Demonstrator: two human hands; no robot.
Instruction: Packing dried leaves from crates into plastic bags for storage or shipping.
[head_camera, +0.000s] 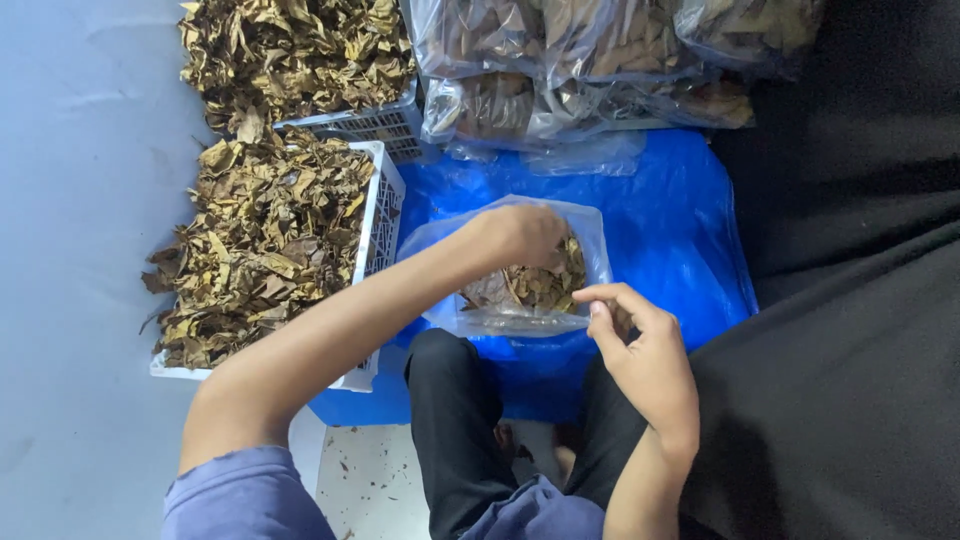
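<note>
A clear plastic bag (590, 225) partly filled with dry brown leaves (535, 285) stands open on a blue sheet (670, 220) in front of me. My left hand (520, 235) reaches into the bag's mouth, its fingers hidden among the leaves. My right hand (640, 350) pinches the bag's near rim between thumb and fingers. My legs in black trousers (450, 420) sit just below the bag.
A white plastic crate (382, 215) heaped with dry leaves stands at my left, a second one (375, 125) behind it. Several filled clear bags (580, 70) lie stacked at the back. Black cloth (850, 350) covers the right side. Grey floor (70, 250) lies at the left.
</note>
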